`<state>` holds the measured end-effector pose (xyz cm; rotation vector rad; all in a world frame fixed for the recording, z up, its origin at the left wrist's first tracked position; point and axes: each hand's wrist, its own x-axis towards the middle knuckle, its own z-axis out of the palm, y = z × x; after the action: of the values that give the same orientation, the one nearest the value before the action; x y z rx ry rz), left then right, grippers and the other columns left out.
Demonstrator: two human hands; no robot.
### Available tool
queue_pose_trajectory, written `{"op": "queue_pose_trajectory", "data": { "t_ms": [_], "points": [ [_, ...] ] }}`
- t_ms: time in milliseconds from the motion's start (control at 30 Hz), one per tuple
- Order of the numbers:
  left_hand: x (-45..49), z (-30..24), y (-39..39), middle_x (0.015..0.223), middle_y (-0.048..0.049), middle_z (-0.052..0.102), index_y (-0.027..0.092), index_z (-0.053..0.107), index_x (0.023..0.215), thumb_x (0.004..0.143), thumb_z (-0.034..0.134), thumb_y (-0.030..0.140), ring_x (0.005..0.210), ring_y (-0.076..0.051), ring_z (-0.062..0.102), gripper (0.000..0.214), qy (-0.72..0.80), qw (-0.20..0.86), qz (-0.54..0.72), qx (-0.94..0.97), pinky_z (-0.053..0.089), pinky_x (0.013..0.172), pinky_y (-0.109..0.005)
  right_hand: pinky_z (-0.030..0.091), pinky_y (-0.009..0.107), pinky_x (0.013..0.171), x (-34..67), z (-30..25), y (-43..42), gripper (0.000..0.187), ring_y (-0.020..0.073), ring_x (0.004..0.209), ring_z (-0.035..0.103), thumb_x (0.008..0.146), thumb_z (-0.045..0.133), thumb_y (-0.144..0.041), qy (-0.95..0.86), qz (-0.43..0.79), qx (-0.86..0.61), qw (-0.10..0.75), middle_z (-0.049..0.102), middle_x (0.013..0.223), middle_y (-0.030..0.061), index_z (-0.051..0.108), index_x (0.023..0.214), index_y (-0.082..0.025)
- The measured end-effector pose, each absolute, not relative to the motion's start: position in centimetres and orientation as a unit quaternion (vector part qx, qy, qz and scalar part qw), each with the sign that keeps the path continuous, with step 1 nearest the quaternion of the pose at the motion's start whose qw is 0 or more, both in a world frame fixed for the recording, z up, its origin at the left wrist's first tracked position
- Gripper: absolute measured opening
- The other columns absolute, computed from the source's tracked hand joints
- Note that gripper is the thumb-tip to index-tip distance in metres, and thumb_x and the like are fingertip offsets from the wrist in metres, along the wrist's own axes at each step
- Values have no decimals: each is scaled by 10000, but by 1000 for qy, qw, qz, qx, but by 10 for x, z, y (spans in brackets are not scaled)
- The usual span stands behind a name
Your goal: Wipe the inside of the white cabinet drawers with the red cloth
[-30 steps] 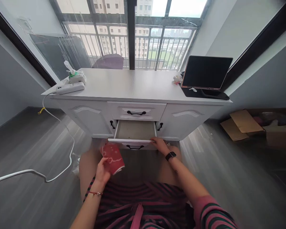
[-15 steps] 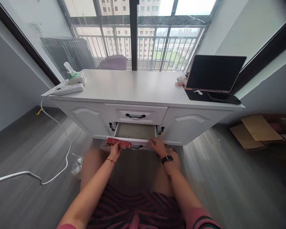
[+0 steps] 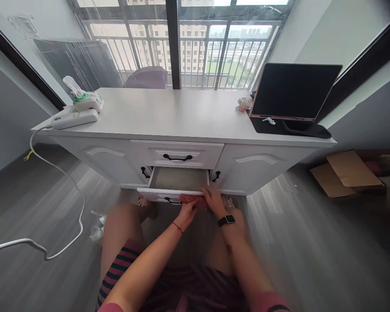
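Note:
A red cloth (image 3: pixel 186 198) lies folded against the right part of the lower drawer's front. My left hand (image 3: pixel 187 210) grips it and presses it there, right beside the drawer's black handle (image 3: pixel 172 200). With its fingers over the top edge of the drawer front, my right hand (image 3: pixel 213 201) holds the right corner of the pulled-out drawer (image 3: pixel 178 178). Nothing lies on the visible part of the drawer's bottom. The cloth's right end is partly hidden by my hands.
On the white cabinet (image 3: pixel 149 112) stand a tablet (image 3: pixel 295 92) on a dark mat, white earbuds (image 3: pixel 269 121), a wipes pack (image 3: pixel 88 102) and a power strip (image 3: pixel 74 120). Its white cable (image 3: pixel 82 216) crosses the floor at left, near a plastic bag (image 3: pixel 98 225). A cardboard box (image 3: pixel 354 173) lies right.
My left hand has slid the red cloth rightward along the drawer front, from its left end to beside my right hand. The right hand stays at the drawer's corner. The view has shifted slightly.

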<state>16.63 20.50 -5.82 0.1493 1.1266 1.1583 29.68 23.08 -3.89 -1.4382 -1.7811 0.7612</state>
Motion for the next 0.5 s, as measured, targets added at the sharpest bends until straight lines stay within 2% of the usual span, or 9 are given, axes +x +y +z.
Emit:
{"op": "queue_pose_trajectory", "data": {
  "t_ms": [200, 433, 500],
  "points": [
    [197, -93, 209, 994, -92, 703, 170, 684, 865, 638, 667, -17, 983, -212, 647, 295, 453, 738, 496, 67, 477, 945, -351, 467, 385, 917, 300, -38, 231, 431, 243, 1034, 639, 946, 377, -473, -690, 313, -550, 352, 693, 1115, 109, 645, 1121, -184],
    [191, -143, 208, 866, -78, 687, 187, 624, 750, 700, 636, 6, 988, -215, 642, 188, 495, 723, 480, 29, 474, 955, -365, 458, 372, 921, 300, -36, 227, 419, 233, 1038, 631, 953, 380, -471, -693, 299, -562, 338, 699, 1098, 92, 661, 1100, -197],
    [175, -151, 206, 827, -74, 679, 180, 614, 753, 711, 642, 34, 989, -239, 640, 155, 501, 713, 490, 27, 488, 936, -402, 460, 373, 911, 300, -36, 227, 431, 235, 1030, 631, 952, 376, -485, -693, 301, -562, 336, 699, 1097, 93, 663, 1098, -199]
  ]
}}
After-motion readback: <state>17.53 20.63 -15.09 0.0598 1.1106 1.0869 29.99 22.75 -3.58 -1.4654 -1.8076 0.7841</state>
